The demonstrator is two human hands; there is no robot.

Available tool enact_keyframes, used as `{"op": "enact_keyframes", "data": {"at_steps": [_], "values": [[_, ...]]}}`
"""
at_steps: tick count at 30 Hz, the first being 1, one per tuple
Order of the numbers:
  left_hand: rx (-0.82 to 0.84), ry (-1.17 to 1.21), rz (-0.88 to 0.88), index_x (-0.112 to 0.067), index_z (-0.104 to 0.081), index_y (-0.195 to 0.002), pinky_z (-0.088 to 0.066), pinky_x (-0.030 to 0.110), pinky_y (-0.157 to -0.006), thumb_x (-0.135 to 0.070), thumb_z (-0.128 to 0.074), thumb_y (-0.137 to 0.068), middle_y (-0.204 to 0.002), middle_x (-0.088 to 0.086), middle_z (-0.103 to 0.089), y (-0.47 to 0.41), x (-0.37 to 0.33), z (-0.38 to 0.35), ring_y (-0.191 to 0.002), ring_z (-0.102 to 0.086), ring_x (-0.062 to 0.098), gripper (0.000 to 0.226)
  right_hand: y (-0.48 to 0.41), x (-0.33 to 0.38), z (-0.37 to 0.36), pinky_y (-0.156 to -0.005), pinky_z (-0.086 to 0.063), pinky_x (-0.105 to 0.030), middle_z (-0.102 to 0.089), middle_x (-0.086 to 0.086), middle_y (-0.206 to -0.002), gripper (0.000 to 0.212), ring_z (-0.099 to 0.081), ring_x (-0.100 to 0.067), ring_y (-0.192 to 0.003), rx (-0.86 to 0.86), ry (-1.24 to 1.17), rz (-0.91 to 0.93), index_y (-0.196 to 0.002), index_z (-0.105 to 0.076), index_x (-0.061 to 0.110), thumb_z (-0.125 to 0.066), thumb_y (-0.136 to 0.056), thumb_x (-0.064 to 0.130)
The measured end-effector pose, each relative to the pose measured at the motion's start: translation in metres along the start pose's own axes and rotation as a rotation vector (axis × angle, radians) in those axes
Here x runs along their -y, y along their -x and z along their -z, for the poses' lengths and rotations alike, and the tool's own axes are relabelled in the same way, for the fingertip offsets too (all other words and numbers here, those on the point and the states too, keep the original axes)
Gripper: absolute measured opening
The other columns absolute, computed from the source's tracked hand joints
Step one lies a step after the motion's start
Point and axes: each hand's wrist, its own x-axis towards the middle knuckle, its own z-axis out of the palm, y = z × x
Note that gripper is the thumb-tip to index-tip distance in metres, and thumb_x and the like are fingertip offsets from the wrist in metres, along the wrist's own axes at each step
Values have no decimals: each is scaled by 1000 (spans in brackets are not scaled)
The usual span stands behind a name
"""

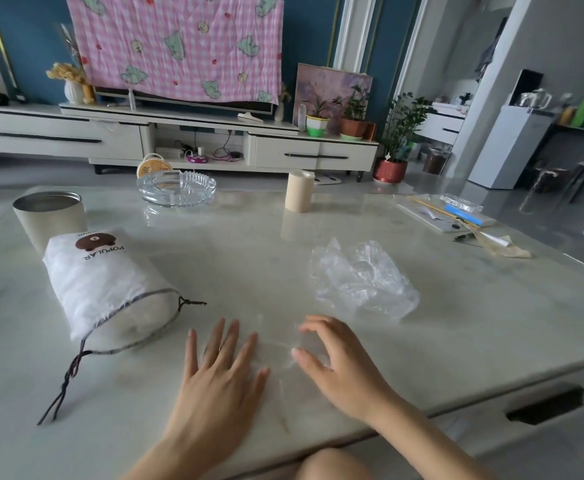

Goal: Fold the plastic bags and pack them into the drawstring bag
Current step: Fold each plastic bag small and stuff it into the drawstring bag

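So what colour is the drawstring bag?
The drawstring bag is white with a brown cartoon print; head view.

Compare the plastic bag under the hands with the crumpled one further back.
The flat plastic bag lies spread thin on the table, barely visible; the crumpled plastic bag stands puffed and wrinkled. The right hand touches the flat plastic bag, with the left hand at its edge; nothing touches the crumpled plastic bag. Both are clear and outside the drawstring bag.

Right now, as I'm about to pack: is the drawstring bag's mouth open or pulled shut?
Open. The drawstring bag lies on its side, its corded mouth gaping, the cords trailing slack.
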Motion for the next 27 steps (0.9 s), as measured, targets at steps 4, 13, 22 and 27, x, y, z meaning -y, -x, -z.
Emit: {"op": "enact_keyframes", "data": {"at_steps": [4, 13, 22, 27], "values": [[-142, 128, -274, -17, -64, -118, -15, 37, -112, -40, -21, -99, -134, 3, -55, -4, 0, 3, -133, -34, 17, 52, 24, 5, 17, -96, -21, -2, -40, 16, -132, 36, -35, 7, -122, 289, -110, 4, -103, -46, 30, -69, -78, 41], [-27, 494, -149, -27, -49, -132, -18, 0, -100, -88, -21, -72, -131, -23, -40, 0, 8, 18, -122, -38, -8, 90, 24, -9, 3, -88, -34, -6, -61, 14, -109, 24, -52, 5, -102, 12, -182, -3, -74, -48, 30, -59, -91, 17], [-173, 205, -268, -23, -67, -86, -44, 21, -74, -48, -40, -89, -95, -5, -70, -7, 14, 14, -81, -67, 17, 37, 21, -5, 15, -99, -29, -10, -49, 16, -121, 44, -43, 3, -116, 280, -213, -50, -105, -50, 36, -78, -72, 39], [-296, 206, -73, -18, -57, -71, -39, 27, -47, -53, -31, -88, -62, -6, -61, -18, 2, 22, -60, -58, 22, 47, 16, -7, 2, -89, -35, -10, -53, 15, -106, 34, -49, -3, -104, 65, -116, -29, -115, -59, 19, -70, -82, 17]]}}
